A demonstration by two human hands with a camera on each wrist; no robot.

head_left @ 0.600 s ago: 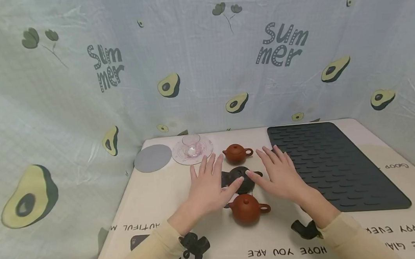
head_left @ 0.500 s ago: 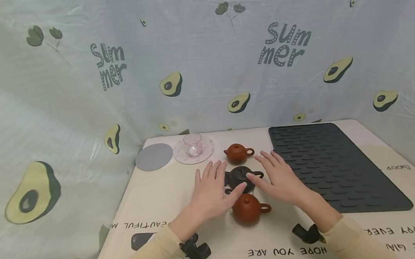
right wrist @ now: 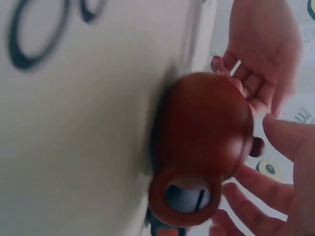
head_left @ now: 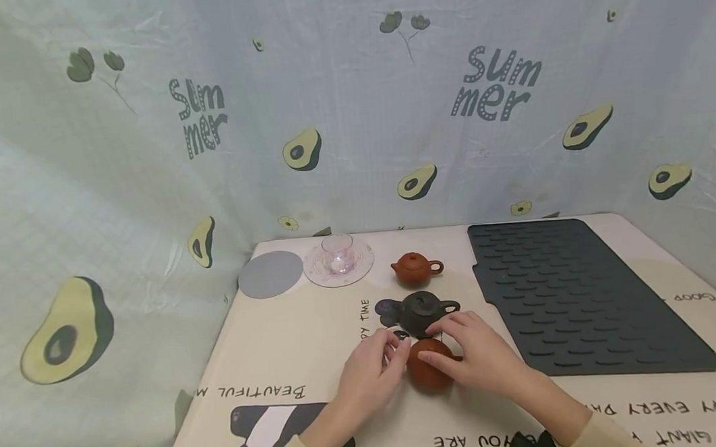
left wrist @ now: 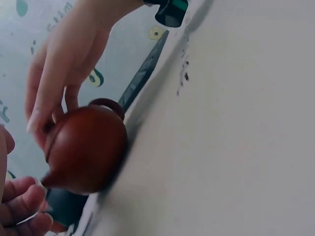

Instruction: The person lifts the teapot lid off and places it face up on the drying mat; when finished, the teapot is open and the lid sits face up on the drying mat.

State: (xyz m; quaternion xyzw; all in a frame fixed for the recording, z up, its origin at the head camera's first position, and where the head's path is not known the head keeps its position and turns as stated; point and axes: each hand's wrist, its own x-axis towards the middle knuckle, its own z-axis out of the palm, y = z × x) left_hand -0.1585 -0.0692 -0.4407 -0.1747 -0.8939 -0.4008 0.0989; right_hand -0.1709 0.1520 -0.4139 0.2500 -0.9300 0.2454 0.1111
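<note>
Three teapots stand in a row on the tabletop (head_left: 292, 362), left of the black ridged mat (head_left: 580, 293). Both hands have drawn back from the dark middle teapot (head_left: 419, 311), where they hovered flat a moment ago, to the nearest red teapot (head_left: 428, 372). The right hand (head_left: 477, 358) now curls loosely over its lid and handle side; the left hand (head_left: 370, 368) bends its fingers at the spout side. Neither grip looks fully closed; the pot sits on the cloth. Judging by this, the near pot is what they are taking up.
</note>
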